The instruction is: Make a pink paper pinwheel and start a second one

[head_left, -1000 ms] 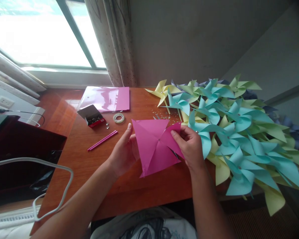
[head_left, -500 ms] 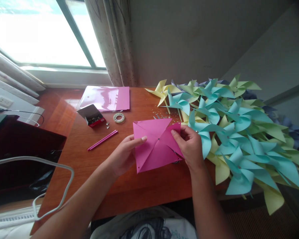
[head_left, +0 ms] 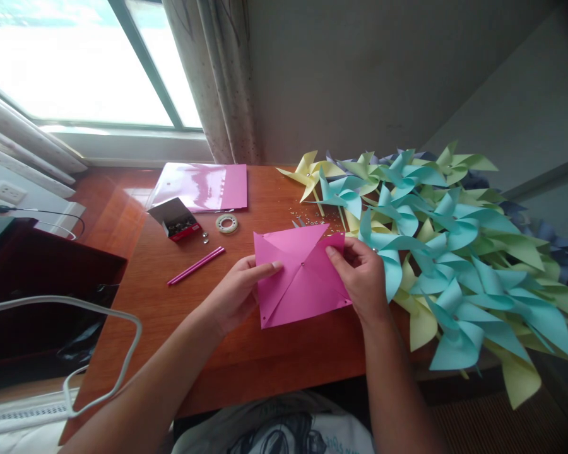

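Note:
A pink paper square point(head_left: 296, 290) is held up over the table between both hands. Diagonal cuts run in from its corners, and small punched holes show at the middle and near corners. My left hand point(head_left: 239, 290) grips the left edge, thumb on top and fingers underneath. On the right edge, my right hand point(head_left: 362, 277) pinches the paper near its upper corner, thumb on top. Two pink sticks point(head_left: 196, 266) lie on the table left of the paper. Scissor tips point(head_left: 299, 222) seem to poke out behind the paper's top edge; the rest is hidden.
Many finished pinwheels point(head_left: 447, 261) in teal, green and yellow crowd the right side. A roll of tape point(head_left: 226, 222), an opened small box point(head_left: 182, 227) and a plastic sleeve with pink paper point(head_left: 236, 186) stand on the wooden table point(head_left: 218, 384). A white cable point(head_left: 99, 302) loops at the left.
The slit near the lower right corner, which gaped before, now lies nearly flat. Both hands keep their hold on the paper.

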### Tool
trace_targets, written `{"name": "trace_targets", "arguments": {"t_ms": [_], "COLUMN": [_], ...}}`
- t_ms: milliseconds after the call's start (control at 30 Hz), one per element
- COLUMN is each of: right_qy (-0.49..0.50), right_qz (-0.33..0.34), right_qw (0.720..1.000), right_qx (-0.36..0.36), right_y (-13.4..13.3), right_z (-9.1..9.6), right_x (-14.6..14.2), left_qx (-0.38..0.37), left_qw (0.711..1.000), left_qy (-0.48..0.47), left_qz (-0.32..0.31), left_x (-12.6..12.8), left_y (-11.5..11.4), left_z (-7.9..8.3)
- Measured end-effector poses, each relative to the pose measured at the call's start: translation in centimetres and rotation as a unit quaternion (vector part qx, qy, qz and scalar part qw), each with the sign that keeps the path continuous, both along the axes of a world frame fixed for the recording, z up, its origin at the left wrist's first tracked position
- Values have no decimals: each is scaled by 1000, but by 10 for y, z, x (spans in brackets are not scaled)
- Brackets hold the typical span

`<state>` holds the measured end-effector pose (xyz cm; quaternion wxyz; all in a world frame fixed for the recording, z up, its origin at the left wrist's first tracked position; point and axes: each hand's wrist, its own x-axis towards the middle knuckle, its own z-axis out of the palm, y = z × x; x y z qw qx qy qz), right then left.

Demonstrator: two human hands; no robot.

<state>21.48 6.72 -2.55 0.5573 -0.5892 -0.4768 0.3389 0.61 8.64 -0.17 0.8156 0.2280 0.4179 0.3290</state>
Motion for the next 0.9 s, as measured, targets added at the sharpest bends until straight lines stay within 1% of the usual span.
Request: {"name": "trace_targets", "arguments": {"t_ms": [100, 300, 567, 800, 900], "right_qy": [4, -4, -4, -10, -35], "right_qz": [2, 0, 5, 7, -18], "right_qw": [1000, 1000, 1000, 1000, 999], "right_qx": [2, -1, -2, -3, 8], "right_y": [0, 0, -1, -1, -1], "right_z": [0, 0, 0, -1, -3], "right_x": [0, -1, -1, -2, -2], "left_qx": [0, 0, 7, 6, 8], "left_qw": [1000, 1000, 1000, 1000, 1000], "left_qy": [13, 0, 9, 13, 18], "left_qz": [4, 0, -2, 9, 16], "left_x": [0, 0, 0, 0, 0], "left_y": [0, -1, -2, -2, -2], "left_z": [0, 0, -1, -2, -3]}}
